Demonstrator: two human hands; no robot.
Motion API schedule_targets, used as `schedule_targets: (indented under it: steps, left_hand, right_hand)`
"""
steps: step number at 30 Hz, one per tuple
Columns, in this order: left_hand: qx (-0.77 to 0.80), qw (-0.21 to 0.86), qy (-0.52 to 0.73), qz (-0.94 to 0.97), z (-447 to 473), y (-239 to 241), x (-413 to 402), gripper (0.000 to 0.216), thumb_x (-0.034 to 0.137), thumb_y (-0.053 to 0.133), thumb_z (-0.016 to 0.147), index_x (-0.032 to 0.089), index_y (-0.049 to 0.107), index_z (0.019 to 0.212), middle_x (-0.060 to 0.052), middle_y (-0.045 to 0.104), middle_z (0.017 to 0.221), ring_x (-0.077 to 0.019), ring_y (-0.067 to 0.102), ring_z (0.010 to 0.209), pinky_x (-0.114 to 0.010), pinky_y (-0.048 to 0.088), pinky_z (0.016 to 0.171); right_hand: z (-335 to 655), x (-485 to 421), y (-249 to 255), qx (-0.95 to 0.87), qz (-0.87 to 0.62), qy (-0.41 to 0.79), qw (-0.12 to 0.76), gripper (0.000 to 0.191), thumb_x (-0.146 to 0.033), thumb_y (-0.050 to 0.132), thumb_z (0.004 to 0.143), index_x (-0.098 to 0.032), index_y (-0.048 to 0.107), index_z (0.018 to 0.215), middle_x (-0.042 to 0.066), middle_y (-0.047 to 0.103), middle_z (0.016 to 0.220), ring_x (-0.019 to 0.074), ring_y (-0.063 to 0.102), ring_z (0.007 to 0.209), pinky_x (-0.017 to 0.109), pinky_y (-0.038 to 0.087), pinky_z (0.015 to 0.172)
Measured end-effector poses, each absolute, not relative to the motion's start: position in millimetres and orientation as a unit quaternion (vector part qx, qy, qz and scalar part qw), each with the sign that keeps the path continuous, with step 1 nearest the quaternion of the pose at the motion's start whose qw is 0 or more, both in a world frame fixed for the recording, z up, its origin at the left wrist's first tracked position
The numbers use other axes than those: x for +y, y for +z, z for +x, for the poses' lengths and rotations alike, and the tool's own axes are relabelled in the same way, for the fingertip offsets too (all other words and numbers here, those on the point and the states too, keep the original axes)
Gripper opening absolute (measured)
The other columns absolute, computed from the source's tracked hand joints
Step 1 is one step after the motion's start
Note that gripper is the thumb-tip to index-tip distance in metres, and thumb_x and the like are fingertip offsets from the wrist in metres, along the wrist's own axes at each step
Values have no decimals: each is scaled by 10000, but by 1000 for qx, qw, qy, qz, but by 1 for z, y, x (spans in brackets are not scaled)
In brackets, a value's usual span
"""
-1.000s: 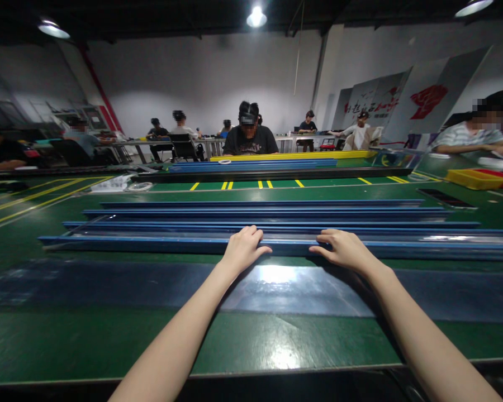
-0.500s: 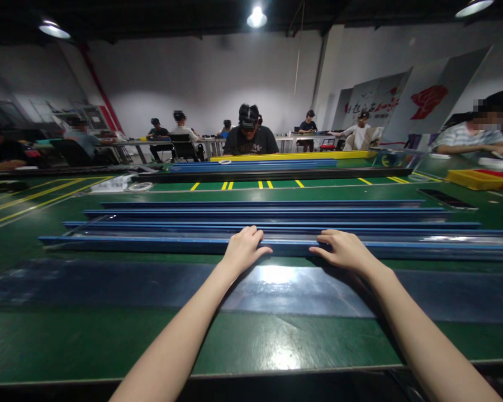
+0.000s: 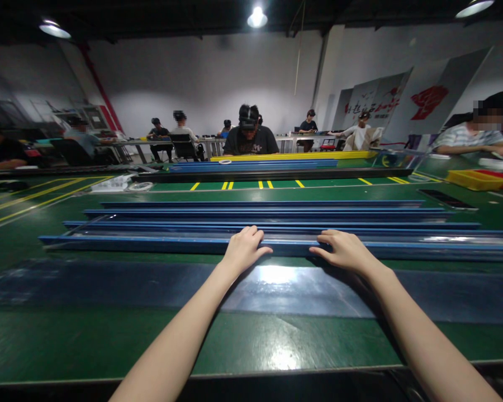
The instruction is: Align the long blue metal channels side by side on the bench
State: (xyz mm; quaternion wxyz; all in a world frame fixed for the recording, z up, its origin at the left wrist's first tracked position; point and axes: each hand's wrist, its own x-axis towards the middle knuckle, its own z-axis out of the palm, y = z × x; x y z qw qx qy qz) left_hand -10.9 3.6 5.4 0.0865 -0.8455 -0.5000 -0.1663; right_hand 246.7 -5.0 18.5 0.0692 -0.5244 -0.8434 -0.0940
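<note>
A long blue channel-shaped strip (image 3: 142, 244) lies across the green table, with clear plastic showing inside it. My left hand (image 3: 243, 247) grips its near wall, fingers curled over the top edge and thumb along the front. In the same way, my right hand (image 3: 344, 249) holds that wall farther right, the fingertips hidden behind the edge. Between the two hands a short stretch of the blue wall shows. Nearer to me, a flat transparent plastic sheet (image 3: 121, 282) lies parallel to the channel, passing below my forearms.
Several more blue strips (image 3: 268, 212) lie behind. Beyond them are a black bar (image 3: 276, 175), a yellow strip (image 3: 293, 157) and a white tape roll (image 3: 140, 186). A phone (image 3: 446, 199) and a yellow tray (image 3: 473, 180) lie at right. A person (image 3: 251, 137) sits opposite.
</note>
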Motion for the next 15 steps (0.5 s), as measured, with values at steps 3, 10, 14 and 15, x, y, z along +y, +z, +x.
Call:
schedule_targets:
  steps: [3,10,14,15]
  left_hand:
    - [-497,91,-166,-847,-11,5,4,318,503,528,766,185,526,785,-20,558,870,-164,514,836,-238,392,625]
    - [-499,93,-164,-846,-11,5,4,318,503,527,766,186,527,784,-19,559,872,-162,514,840,-239,393,630]
    - [-501,99,-162,-844,-11,5,4,314,500,530,767,187,526,788,-17,560,875,-160,514,842,-236,394,634]
    - [-501,101,-162,-844,-11,4,4,312,498,530,767,187,525,789,-16,560,875,-159,514,841,-235,394,633]
  right_hand:
    - [247,-5,18,-843,-525,-94,69,375,-464,361,838,-190,614,801,57,628,823,185,574,779,251,344,623]
    - [247,-6,18,-842,-527,-94,69,374,-466,361,839,-191,611,796,55,628,816,184,575,777,250,339,622]
    - [246,-6,19,-841,-528,-95,69,373,-461,365,838,-185,614,800,58,628,818,182,573,765,248,332,607]
    - [246,-6,19,-841,-528,-94,69,373,-460,367,838,-185,616,803,58,628,818,182,573,764,248,332,606]
